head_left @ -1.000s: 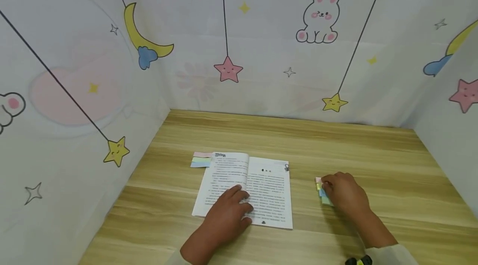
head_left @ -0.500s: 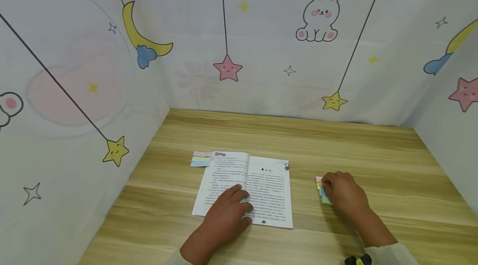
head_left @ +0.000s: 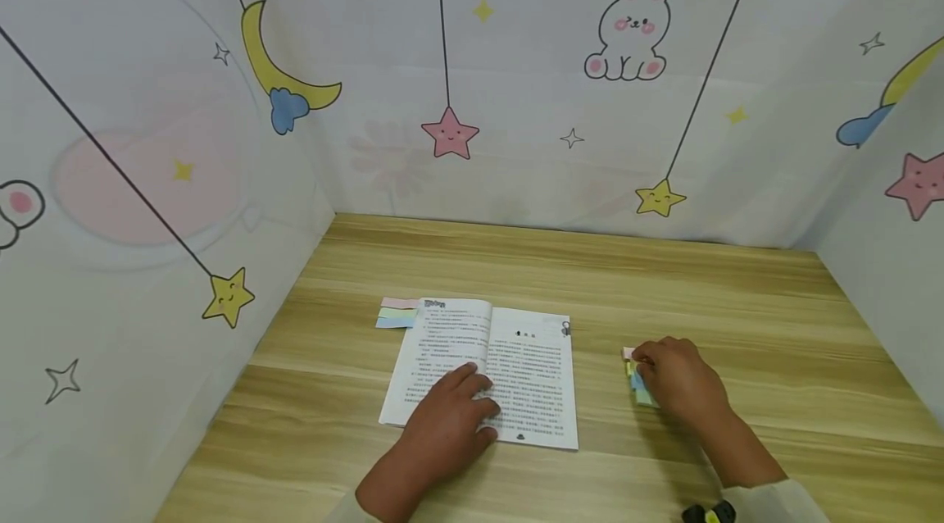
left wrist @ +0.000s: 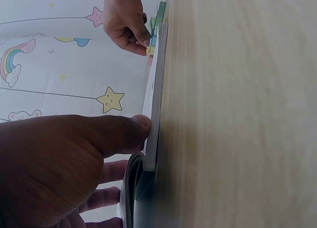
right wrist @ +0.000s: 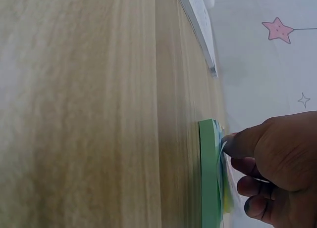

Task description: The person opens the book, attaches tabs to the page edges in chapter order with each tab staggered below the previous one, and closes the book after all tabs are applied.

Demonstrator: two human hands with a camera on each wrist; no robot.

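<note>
An open book (head_left: 531,375) lies on the table, its printed pages facing up. My left hand (head_left: 447,429) rests on its lower middle with fingers spread. In the left wrist view, that hand's thumb presses the page near the edge of the book (left wrist: 157,89). Right of the book lies a pad of coloured sticky notes (head_left: 646,397) in pink, yellow, blue and green bands. My right hand (head_left: 682,382) covers much of it. The right wrist view has the thumb and fingers pinching a thin lifted sheet on the green-bottomed pad (right wrist: 210,173); the sheet's colour is unclear.
Pink, green and blue paper tabs (head_left: 397,314) stick out from the book's upper left edge. A small black and yellow object (head_left: 710,514) sits by the right sleeve. Printed cloth walls (head_left: 516,97) enclose the wooden table (head_left: 590,269) at the back and sides.
Both hands stay almost where they were, and the book is still. The view has tilted very slightly. Only a tiny shift shows in the right hand's fingers at the sticky notes.
</note>
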